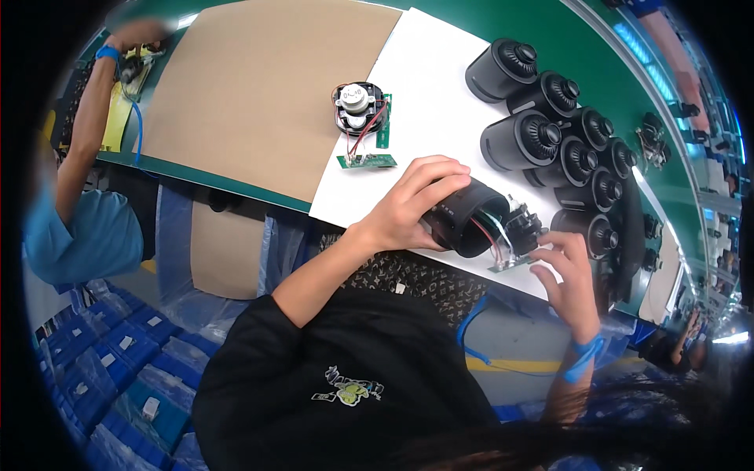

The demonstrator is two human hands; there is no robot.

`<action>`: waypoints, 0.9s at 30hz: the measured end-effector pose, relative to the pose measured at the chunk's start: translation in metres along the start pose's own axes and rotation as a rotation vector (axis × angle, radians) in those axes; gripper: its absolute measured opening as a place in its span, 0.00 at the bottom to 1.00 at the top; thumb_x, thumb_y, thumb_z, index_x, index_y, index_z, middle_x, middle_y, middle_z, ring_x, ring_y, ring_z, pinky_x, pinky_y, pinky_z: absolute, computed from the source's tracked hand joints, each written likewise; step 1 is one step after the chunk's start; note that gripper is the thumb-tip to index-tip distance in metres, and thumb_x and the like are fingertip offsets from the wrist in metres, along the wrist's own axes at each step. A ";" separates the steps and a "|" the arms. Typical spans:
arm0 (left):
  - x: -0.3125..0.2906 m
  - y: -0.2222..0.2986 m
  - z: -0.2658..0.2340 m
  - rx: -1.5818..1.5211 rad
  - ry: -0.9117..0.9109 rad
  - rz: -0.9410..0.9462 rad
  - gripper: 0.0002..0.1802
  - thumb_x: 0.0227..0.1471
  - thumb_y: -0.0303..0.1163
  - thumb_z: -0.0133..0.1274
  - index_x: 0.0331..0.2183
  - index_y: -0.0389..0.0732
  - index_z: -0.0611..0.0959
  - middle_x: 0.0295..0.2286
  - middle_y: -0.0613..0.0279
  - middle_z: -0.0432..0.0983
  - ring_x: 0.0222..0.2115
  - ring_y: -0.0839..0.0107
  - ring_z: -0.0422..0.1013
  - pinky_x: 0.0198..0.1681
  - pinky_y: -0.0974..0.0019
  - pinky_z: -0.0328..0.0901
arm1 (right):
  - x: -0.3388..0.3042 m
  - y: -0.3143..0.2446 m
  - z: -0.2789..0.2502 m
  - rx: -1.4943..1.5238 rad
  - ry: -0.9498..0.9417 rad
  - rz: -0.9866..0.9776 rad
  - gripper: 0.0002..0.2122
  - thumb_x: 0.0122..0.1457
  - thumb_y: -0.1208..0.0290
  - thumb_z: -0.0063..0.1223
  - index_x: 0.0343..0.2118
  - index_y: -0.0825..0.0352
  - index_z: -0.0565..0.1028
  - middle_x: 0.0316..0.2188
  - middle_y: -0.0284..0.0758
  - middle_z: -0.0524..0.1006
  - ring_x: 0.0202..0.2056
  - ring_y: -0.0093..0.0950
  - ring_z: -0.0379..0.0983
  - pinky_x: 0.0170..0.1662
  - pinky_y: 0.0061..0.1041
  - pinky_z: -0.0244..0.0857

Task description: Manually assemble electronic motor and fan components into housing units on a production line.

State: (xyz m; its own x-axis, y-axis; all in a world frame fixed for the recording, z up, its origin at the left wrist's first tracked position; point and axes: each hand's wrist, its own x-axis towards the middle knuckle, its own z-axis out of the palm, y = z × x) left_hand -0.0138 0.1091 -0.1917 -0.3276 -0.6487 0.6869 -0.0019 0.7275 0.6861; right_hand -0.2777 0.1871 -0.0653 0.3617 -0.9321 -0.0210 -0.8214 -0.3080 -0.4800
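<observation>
1. While the left hand (400, 210) grips a black cylinder (462, 218), fingers curled over its upper side, the right hand (576, 286) works at its 4 o'clock, fingertips at a black mechanism (521, 226) and green board (512, 264); whether they pinch either cannot be told.
2. Held over the white sheet's near edge, the cylinder points its open mouth toward 4 o'clock, its long axis running from 10 to 4; wires run from the mouth.
3. Across the white sheet (432, 74), a motor assembly (355, 100) lies at 11 o'clock and dark housings (518, 143) cluster from 12 to 3. A brown sheet (267, 94) covers the green table (487, 16) at 10.
4. Beyond, a co-worker in blue (86, 235) sits at 9 o'clock; plastic-draped blue bins (153, 365) fill 8.
</observation>
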 end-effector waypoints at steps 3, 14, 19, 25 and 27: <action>0.000 0.001 0.001 0.030 -0.011 0.007 0.46 0.24 0.29 0.71 0.51 0.39 0.72 0.48 0.54 0.69 0.50 0.53 0.65 0.52 0.56 0.63 | -0.007 0.003 0.009 0.001 0.094 -0.040 0.09 0.46 0.81 0.61 0.32 0.67 0.75 0.32 0.36 0.76 0.33 0.35 0.71 0.34 0.30 0.65; 0.001 0.001 0.006 0.108 -0.036 0.057 0.45 0.25 0.31 0.71 0.50 0.39 0.72 0.48 0.54 0.69 0.49 0.52 0.66 0.52 0.54 0.63 | -0.009 -0.067 0.031 0.271 0.344 0.222 0.07 0.54 0.83 0.58 0.35 0.72 0.75 0.22 0.36 0.76 0.21 0.21 0.74 0.23 0.17 0.64; 0.002 0.002 0.007 0.087 -0.008 0.044 0.45 0.25 0.30 0.71 0.51 0.40 0.72 0.48 0.54 0.69 0.49 0.52 0.66 0.53 0.53 0.63 | -0.009 -0.069 0.033 0.470 0.312 0.312 0.04 0.58 0.82 0.53 0.36 0.74 0.75 0.25 0.35 0.79 0.26 0.19 0.76 0.27 0.14 0.66; 0.001 0.002 0.007 0.133 -0.030 0.061 0.44 0.26 0.31 0.70 0.51 0.40 0.72 0.48 0.54 0.68 0.49 0.51 0.66 0.53 0.53 0.64 | -0.006 -0.070 0.029 0.228 0.237 0.210 0.05 0.57 0.81 0.54 0.37 0.73 0.76 0.25 0.36 0.78 0.24 0.20 0.74 0.28 0.16 0.66; 0.000 0.001 0.007 0.217 -0.067 0.128 0.45 0.28 0.35 0.73 0.50 0.38 0.71 0.48 0.50 0.69 0.48 0.50 0.67 0.51 0.53 0.64 | 0.000 -0.083 0.020 0.092 0.194 0.179 0.05 0.57 0.81 0.54 0.37 0.73 0.76 0.25 0.37 0.78 0.24 0.20 0.73 0.29 0.16 0.67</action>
State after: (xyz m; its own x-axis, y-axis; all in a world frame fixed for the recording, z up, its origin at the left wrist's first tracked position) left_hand -0.0203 0.1113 -0.1925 -0.4000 -0.5377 0.7422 -0.1570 0.8381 0.5225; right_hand -0.2008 0.2165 -0.0431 0.1158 -0.9919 0.0514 -0.8180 -0.1246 -0.5616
